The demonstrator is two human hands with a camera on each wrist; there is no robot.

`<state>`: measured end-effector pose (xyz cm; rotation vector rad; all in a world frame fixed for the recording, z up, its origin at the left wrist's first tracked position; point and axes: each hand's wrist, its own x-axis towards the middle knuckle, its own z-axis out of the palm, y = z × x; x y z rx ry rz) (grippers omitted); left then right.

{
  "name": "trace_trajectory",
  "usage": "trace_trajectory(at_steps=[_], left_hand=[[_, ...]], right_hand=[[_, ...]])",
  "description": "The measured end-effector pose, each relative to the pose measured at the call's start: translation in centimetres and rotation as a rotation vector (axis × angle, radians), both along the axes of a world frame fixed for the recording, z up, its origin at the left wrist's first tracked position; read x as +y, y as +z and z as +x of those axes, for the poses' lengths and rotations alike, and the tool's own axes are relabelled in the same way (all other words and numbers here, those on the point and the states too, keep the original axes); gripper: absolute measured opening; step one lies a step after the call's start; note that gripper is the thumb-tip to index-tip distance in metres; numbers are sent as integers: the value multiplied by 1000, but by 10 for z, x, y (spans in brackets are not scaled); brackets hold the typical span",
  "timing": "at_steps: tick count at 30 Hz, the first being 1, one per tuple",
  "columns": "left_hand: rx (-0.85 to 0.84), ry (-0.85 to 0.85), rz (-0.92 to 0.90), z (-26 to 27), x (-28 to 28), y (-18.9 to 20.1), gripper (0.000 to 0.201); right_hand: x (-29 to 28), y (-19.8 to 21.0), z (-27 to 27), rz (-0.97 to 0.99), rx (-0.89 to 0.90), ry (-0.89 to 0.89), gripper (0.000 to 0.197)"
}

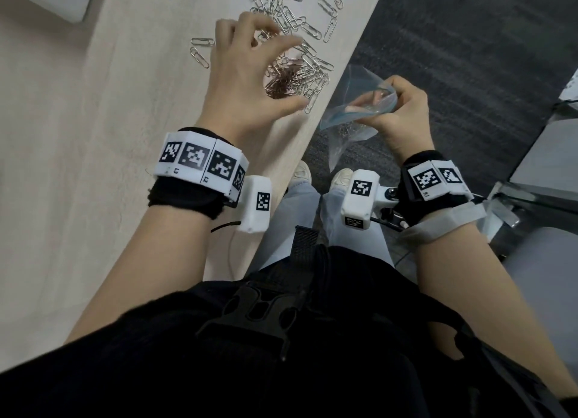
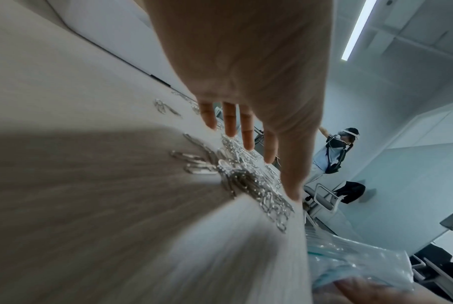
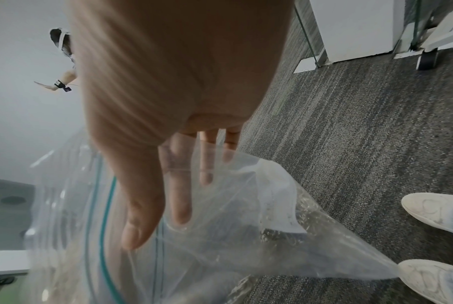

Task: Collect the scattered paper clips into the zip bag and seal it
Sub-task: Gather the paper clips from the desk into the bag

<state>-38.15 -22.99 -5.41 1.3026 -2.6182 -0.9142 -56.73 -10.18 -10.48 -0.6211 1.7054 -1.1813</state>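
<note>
The landmark is the bench [image 1: 134, 83] edge nearest the person. Just off that edge, over the grey carpet [image 1: 469, 58], the right hand [image 1: 400, 111] holds the zip bag [image 1: 353, 105]. Its grip is pinched on the bag's mouth: thumb on the outer wall, fingers [image 3: 180, 197] reaching inside the clear plastic, holding the opening apart. The teal zip strip [image 3: 106, 207] runs beside the thumb. The bag hangs below the level of the bench edge; some paper clips appear to lie in its lower part.

On the bench side of the edge, the left hand [image 1: 250, 73] hovers over a dense heap of paper clips [image 1: 297, 76] lying right at the edge. Its grip is spread, fingers [image 2: 246, 131] loosely fanned and thumb apart, enclosing nothing.

Farther from the edge, more paper clips [image 1: 291, 14] lie scattered singly across the bench top, with a few [image 1: 200, 50] left of the hand.
</note>
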Motion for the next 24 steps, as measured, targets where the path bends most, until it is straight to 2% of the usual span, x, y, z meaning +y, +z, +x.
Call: trace_trajectory(at_steps=[3,6,8,10,15,17,19,21,24], left_hand=[[-169,-124,-7,-9,-3,4,99],[-283,-106,-27,-22,-7,1,116],[-297,-91,7,-25,-7,-4,122],[-262,-85,35,-25,-6,-8,118],[-84,-75,21,-21,0,-6,73],[-47,-90,23,-19,5,-7,65],[-48,-93,-26,-17,9,-5,68],[-97,-89,-66,-16,8,-1,81],[-187,-106,6,-18,2,6,95]], right_hand=[[-1,0,0,5,12,7,38],[-2,-1,-1,5,27,13,38],[-3,-1,-2,7,29,16,38],[-3,0,-2,8,35,20,38],[-2,1,0,12,28,22,37],[-2,1,-1,18,31,20,37],[-2,2,-2,18,29,21,37],[-1,2,-2,10,36,20,37],[0,2,-2,11,40,26,37]])
